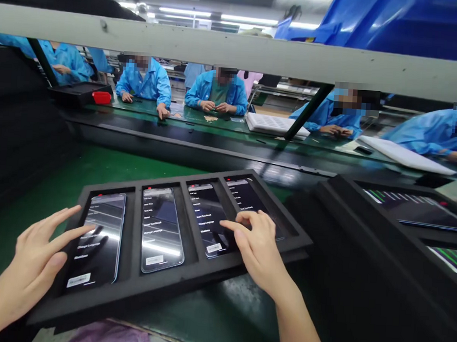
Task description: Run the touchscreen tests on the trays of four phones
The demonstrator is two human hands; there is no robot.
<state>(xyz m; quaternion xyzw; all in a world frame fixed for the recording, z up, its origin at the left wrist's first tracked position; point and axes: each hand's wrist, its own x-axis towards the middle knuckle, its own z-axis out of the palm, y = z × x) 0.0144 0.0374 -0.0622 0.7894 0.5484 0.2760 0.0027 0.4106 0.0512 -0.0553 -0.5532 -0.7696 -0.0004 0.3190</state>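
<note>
A black foam tray [159, 285] lies tilted across the bench, with several phones side by side in its slots. Their lit screens show a dark text menu. Over the leftmost phone [103, 259], my left hand [37, 255] is open, its index fingertip at the screen. The second phone [160, 239] lies untouched between my hands. My right hand [258, 250] holds nothing; its index finger points onto the third phone [201, 205], thumb apart and other fingers curled. Part of the rightmost phone [240, 192] is hidden behind that hand. Whether either fingertip presses the glass, I cannot tell.
More black foam trays [326, 223] stand stacked at the right, holding phones with striped screens. Black foam [23, 112] rises at the left. Beyond the green bench [109, 161], several people in blue jackets work at a line. A pale beam [220, 46] crosses above.
</note>
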